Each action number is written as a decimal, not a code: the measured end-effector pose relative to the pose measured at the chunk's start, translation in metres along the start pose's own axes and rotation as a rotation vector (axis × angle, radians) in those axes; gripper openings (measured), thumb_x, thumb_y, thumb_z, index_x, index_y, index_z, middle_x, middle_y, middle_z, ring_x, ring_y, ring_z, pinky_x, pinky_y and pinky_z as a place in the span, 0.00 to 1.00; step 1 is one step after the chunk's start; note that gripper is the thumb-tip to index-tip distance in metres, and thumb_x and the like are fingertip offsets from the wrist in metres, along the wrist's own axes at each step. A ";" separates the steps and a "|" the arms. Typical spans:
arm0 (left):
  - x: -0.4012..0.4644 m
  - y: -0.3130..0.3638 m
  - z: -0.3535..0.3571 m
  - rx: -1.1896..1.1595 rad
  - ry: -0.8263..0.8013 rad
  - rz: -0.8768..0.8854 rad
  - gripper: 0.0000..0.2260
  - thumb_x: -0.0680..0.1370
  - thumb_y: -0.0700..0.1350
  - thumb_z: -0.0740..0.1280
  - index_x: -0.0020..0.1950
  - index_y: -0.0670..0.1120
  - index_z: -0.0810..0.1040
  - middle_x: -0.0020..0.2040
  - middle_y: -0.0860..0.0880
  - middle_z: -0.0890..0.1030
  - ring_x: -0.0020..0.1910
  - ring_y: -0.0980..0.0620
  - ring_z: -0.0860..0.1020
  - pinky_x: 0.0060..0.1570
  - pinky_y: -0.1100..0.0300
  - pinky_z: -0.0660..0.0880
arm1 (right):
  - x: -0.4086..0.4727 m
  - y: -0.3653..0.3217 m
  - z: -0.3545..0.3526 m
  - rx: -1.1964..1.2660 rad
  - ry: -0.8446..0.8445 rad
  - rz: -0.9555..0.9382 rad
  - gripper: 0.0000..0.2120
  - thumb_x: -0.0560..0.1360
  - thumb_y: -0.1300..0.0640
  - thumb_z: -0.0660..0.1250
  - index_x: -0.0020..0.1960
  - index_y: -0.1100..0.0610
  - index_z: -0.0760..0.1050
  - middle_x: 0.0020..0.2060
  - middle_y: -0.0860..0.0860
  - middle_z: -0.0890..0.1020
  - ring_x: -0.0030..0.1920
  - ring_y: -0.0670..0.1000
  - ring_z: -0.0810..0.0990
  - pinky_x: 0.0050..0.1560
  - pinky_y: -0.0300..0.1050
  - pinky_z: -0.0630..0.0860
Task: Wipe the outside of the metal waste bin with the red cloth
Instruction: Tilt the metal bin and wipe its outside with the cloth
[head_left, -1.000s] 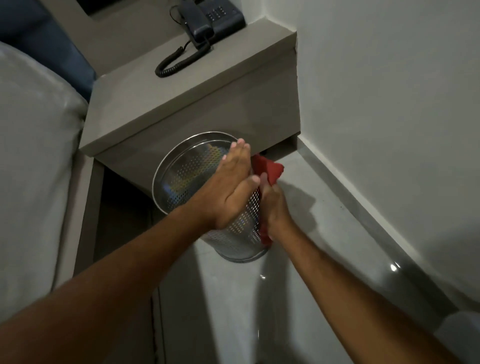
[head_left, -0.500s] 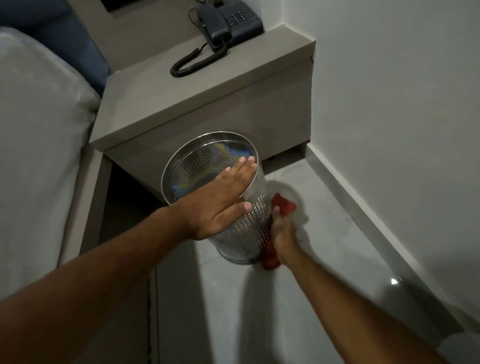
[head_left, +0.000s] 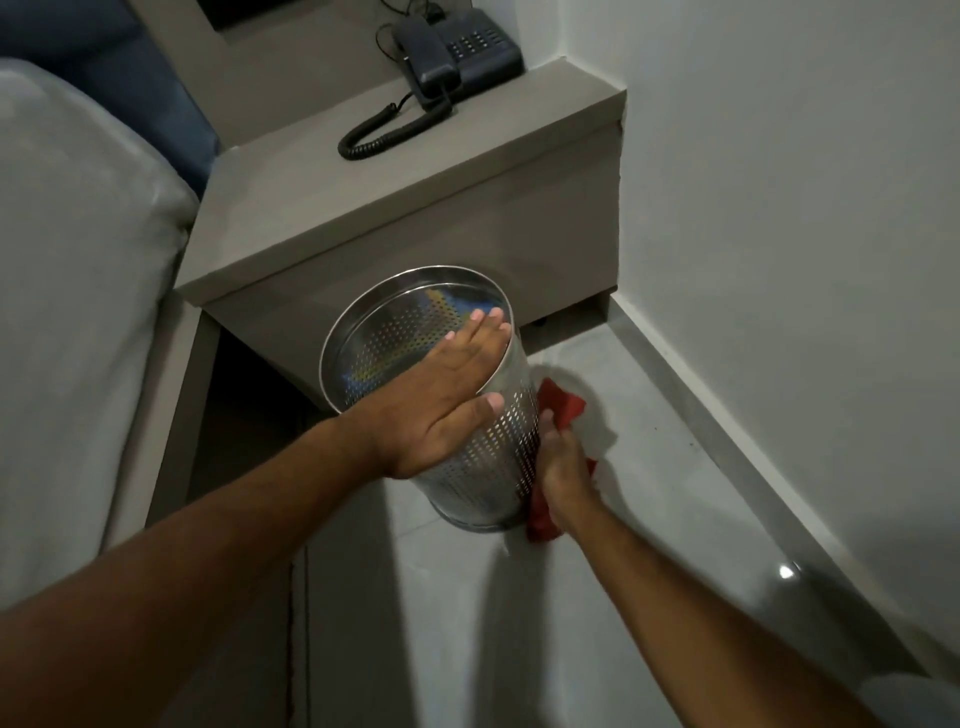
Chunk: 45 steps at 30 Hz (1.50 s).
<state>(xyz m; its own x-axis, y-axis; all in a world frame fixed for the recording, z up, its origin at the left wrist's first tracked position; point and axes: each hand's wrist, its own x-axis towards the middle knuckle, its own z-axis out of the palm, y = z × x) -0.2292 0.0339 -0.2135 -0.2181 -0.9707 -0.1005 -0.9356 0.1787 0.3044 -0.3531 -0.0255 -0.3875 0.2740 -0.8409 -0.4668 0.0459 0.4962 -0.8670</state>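
Observation:
A perforated metal waste bin (head_left: 488, 467) stands on the grey floor, tilted with its open rim toward the bedside unit. My left hand (head_left: 441, 400) lies flat across the rim and upper wall, fingers together, steadying it. My right hand (head_left: 563, 467) presses the red cloth (head_left: 563, 408) against the bin's right side, low down near the base. Part of the cloth sticks out above my fingers and part hangs below my wrist by the bin's bottom edge.
A grey bedside unit (head_left: 405, 197) juts out just behind the bin, with a dark corded phone (head_left: 457, 52) on top. A white bed (head_left: 78, 312) fills the left. The white wall (head_left: 779, 260) and its grey skirting (head_left: 727, 441) close in on the right.
My right hand with the red cloth has slid down the bin's right side from the rim to near the base. My left hand has flattened over the rim.

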 end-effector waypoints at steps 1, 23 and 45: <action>0.004 0.007 0.003 -0.061 0.050 -0.039 0.28 0.81 0.52 0.49 0.79 0.44 0.45 0.80 0.47 0.43 0.78 0.55 0.39 0.77 0.52 0.42 | -0.004 -0.021 0.005 0.038 -0.051 -0.035 0.21 0.86 0.48 0.54 0.67 0.59 0.78 0.58 0.57 0.85 0.59 0.56 0.83 0.57 0.48 0.79; 0.002 0.005 0.002 -0.099 0.058 0.052 0.29 0.81 0.48 0.53 0.78 0.38 0.47 0.80 0.42 0.48 0.79 0.51 0.45 0.77 0.50 0.47 | -0.026 -0.021 0.039 0.197 -0.107 -0.266 0.18 0.79 0.35 0.59 0.62 0.39 0.79 0.60 0.43 0.86 0.62 0.46 0.83 0.65 0.47 0.78; 0.021 -0.003 -0.004 -0.013 0.007 0.051 0.28 0.82 0.51 0.50 0.79 0.44 0.46 0.80 0.47 0.44 0.78 0.56 0.40 0.75 0.62 0.39 | -0.027 0.035 0.011 -0.126 0.123 -0.098 0.18 0.85 0.56 0.59 0.73 0.57 0.72 0.72 0.57 0.76 0.76 0.58 0.69 0.80 0.51 0.58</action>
<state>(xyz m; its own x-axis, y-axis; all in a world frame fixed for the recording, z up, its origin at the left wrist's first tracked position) -0.2296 0.0121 -0.2125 -0.2635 -0.9616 -0.0774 -0.9196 0.2261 0.3213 -0.3485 0.0174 -0.4032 0.1541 -0.9077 -0.3904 -0.0561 0.3864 -0.9206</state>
